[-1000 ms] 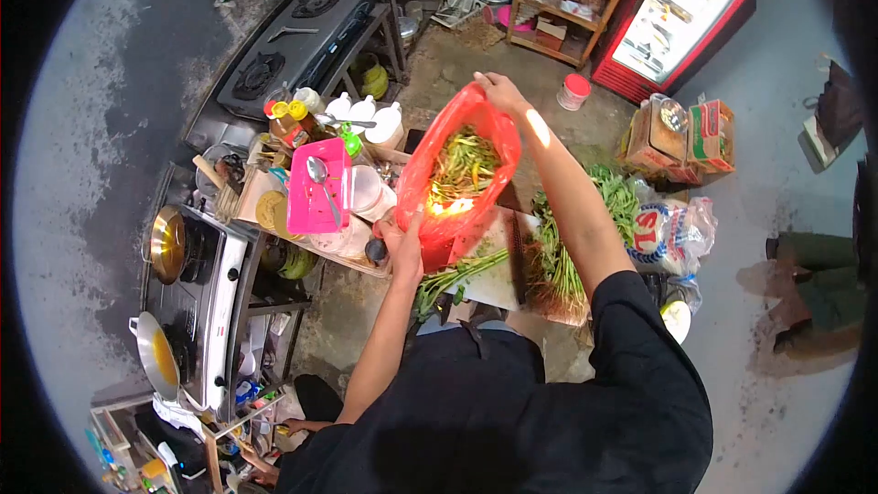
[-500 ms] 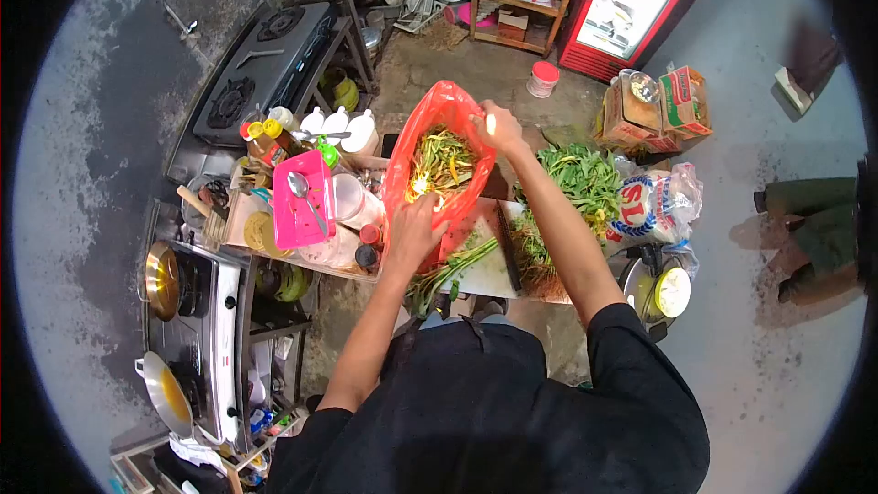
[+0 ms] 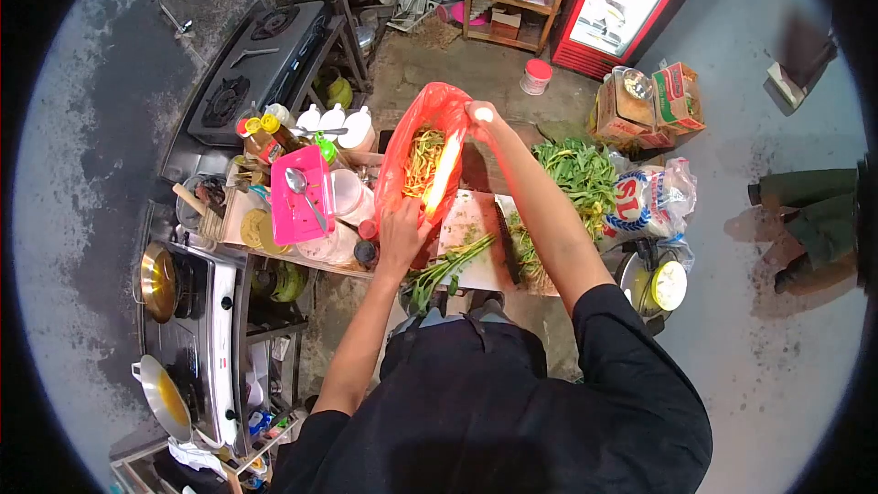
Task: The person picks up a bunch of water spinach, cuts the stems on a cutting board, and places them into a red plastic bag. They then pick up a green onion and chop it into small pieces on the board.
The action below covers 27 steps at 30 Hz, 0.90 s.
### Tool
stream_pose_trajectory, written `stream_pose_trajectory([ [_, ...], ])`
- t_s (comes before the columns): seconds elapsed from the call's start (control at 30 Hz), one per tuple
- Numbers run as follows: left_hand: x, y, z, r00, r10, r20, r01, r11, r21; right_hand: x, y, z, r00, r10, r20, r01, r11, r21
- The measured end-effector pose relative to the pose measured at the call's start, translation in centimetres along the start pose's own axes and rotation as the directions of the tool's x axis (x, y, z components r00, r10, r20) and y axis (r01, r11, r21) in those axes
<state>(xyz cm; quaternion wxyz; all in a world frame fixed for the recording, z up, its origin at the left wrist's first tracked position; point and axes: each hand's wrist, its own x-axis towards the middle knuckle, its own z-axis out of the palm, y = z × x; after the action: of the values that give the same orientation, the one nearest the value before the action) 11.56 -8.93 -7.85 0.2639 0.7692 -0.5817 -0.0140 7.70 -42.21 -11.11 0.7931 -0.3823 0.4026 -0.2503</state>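
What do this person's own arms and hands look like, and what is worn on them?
Both arms come out of a black short-sleeved shirt, its sleeves ending above the elbows. Forearms, left hand and right hand are bare, with no gloves; no watch or bracelet shows.

Our counter (image 3: 547, 285) is a small wooden top, and a white cutting board (image 3: 468, 218) lies flat on it. Green stalks (image 3: 448, 265) lie across the board's near corner, their ends hanging over the edge. A dark knife (image 3: 505, 240) lies along the board's right side. Just to the right of it, we see a heap of leafy greens (image 3: 572, 174) spread over the counter. To the left, a crowded shelf carries a pink tray (image 3: 300, 201) with a spoon (image 3: 302, 185) in it, sauce bottles (image 3: 261, 133) and white squeeze bottles (image 3: 334, 119). On the concrete floor (image 3: 448, 64) beyond stand a red-lidded tub (image 3: 535, 75) and cardboard boxes (image 3: 654, 96).
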Motion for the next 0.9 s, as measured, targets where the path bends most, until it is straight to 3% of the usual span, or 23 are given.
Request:
stream_pose_trajectory([
  [0.07,0.1,0.1,-0.4,0.998,0.004,-0.069,-0.007,0.999,-0.046,-1.0,-0.6,0.4,1.000,-0.018,-0.007,0.017,1.000,-0.007],
  [0.13,0.4,0.0,-0.8,0.997,0.012,-0.071,-0.016,0.998,-0.057,-0.6,-0.6,0.0,0.996,-0.074,0.052,0.078,0.994,-0.080],
  [0.27,0.4,-0.1,-0.7,0.998,-0.026,-0.049,0.025,0.999,-0.040,-2.1,-0.3,-0.7,0.996,-0.082,0.023,0.083,0.995,-0.059],
  [0.37,0.7,0.2,-1.4,0.999,-0.029,-0.036,0.028,0.998,-0.049,-5.5,-1.4,-0.7,0.988,-0.116,0.099,0.125,0.988,-0.087],
  [0.43,0.9,1.0,-2.3,0.995,0.037,-0.097,-0.043,0.997,-0.061,-9.1,-3.1,-0.8,0.978,-0.177,0.110,0.205,0.916,-0.346],
  [0.47,1.0,1.4,-2.9,0.982,0.097,-0.161,-0.110,0.991,-0.071,-10.1,-2.7,-1.3,0.979,-0.179,0.103,0.203,0.917,-0.344],
  [0.53,0.9,4.0,-4.9,0.967,0.121,-0.225,-0.130,0.991,-0.025,-11.1,-1.0,-3.2,0.904,-0.420,-0.087,0.316,0.789,-0.527],
  [0.57,0.5,5.1,-5.2,0.946,0.142,-0.290,-0.141,0.990,0.024,-12.5,0.3,-4.9,0.883,-0.466,-0.052,0.359,0.743,-0.565],
  [0.6,-0.2,5.6,-4.8,0.948,0.149,-0.280,-0.149,0.989,0.020,-14.5,1.7,-6.6,0.861,-0.508,-0.018,0.398,0.695,-0.600],
  [0.67,-1.9,6.1,-3.6,0.981,0.181,-0.074,-0.195,0.921,-0.336,-20.8,3.7,-7.7,0.907,-0.407,-0.106,0.270,0.757,-0.594],
  [0.7,-2.9,5.6,-1.8,0.972,0.234,0.001,-0.214,0.890,-0.402,-22.8,5.9,-8.8,0.901,-0.419,-0.113,0.250,0.714,-0.654],
  [0.8,-4.5,6.1,1.7,0.947,0.291,0.138,-0.213,0.886,-0.412,-27.4,11.3,-10.1,0.858,-0.504,-0.095,0.180,0.468,-0.865],
  [0.83,-4.4,6.0,3.1,0.938,0.270,0.217,-0.173,0.908,-0.381,-28.6,12.0,-9.6,0.859,-0.498,-0.118,0.133,0.441,-0.888],
  [0.9,-4.1,6.4,5.0,0.947,0.248,0.205,-0.171,0.928,-0.332,-29.1,14.7,-9.5,0.856,-0.504,-0.114,0.089,0.362,-0.928],
])
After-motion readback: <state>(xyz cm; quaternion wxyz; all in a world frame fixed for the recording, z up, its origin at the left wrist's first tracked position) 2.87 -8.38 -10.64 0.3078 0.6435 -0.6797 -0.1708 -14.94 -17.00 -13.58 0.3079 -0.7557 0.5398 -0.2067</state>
